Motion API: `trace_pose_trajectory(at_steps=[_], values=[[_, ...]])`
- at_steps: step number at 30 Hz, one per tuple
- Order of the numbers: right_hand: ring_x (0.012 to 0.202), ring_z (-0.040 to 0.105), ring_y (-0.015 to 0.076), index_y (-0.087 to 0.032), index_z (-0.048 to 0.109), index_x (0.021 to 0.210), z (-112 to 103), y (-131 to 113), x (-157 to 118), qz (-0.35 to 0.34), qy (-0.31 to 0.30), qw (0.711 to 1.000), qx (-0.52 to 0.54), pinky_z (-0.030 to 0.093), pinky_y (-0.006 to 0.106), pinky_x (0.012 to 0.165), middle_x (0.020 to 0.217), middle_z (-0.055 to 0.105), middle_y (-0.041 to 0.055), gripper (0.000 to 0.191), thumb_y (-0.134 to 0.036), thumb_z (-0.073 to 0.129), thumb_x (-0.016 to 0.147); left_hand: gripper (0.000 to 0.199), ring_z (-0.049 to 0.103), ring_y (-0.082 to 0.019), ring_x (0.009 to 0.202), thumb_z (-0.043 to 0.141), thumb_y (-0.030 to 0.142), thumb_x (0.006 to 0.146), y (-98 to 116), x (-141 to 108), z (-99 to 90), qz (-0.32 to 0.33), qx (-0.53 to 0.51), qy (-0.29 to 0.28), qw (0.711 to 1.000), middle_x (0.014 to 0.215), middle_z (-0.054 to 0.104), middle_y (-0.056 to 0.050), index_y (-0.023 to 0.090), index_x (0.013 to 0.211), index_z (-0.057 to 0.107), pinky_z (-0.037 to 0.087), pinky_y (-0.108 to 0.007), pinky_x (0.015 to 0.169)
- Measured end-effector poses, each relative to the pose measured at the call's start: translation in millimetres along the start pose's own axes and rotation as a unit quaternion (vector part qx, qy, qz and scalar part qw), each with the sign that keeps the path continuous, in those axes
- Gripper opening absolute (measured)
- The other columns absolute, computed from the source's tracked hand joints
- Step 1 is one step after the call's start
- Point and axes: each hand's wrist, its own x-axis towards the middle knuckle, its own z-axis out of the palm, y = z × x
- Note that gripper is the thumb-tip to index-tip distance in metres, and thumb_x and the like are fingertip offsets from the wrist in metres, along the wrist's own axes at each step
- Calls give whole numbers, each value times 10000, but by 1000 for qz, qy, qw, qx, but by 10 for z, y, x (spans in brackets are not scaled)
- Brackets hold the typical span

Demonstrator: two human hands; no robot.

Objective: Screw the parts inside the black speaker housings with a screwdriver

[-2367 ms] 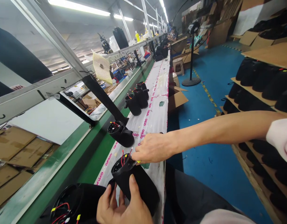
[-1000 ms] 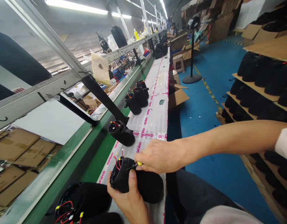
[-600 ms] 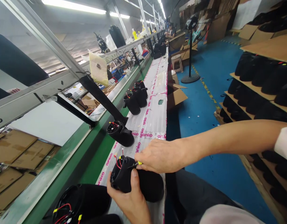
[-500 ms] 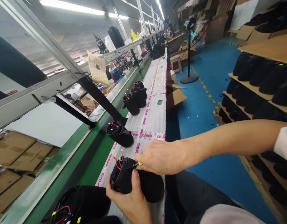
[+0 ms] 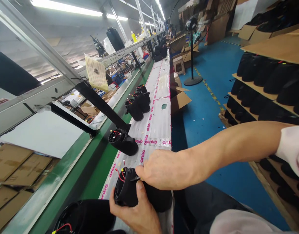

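you get light from overhead tubes, blown out white; your worktop shines pale, the black cylinders lose detail, your right hand looks slightly soft, and the edges look stretched.

Just left of the standing fan is a stool; well left of it, a yellow bottle; nearer than it, an open cardboard box; right of its base, striped floor tape.
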Motion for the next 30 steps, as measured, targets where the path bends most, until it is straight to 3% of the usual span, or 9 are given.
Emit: trace_pose_trajectory(at_steps=[5,11,16,19,22,30], values=[[598,637,181,-107,570,924,81,-21,48,0,18,1000,-2,186,341,396,709,633,38,67,-81,509,912,976,529,-444,1268,775,628,670,-47,23,-37,-2,-15,14,1000,1360,531,-257,96,1427,467,437,-631,1043],[594,617,154,-146,527,1009,368,109,9,-2,104,994,40,203,321,452,776,689,31,266,-393,439,1048,930,550,-400,1253,799,599,672,-120,108,-83,-7,-57,-22,998,1372,561,-187,183,1443,486,417,-617,1069],[671,645,153,-166,521,1008,449,169,-10,-10,191,981,19,213,330,474,817,691,28,308,-413,350,1072,745,649,-333,1103,767,579,739,-125,125,-91,-157,-183,-70,968,1222,662,-92,293,1392,550,485,-592,1004],[635,629,149,-175,521,990,370,237,0,1,141,990,-10,179,329,476,775,679,15,277,-408,391,1065,740,659,-317,1081,797,532,732,-123,121,-104,-177,-198,-87,960,1196,673,-83,309,1393,550,502,-562,990],[606,624,163,-179,525,1005,288,298,12,-31,94,994,-48,152,331,463,766,669,15,246,-392,413,1059,725,664,-319,1063,778,530,753,-110,117,-115,-188,-198,-99,957,1163,679,-88,299,1401,546,500,-566,988],[589,643,186,-176,534,1058,211,362,82,-89,65,990,-93,168,325,429,736,639,3,188,-308,400,1059,734,601,-363,1215,748,505,784,-77,103,-134,-147,-184,-118,965,1289,634,-117,268,1437,513,478,-581,1037]])
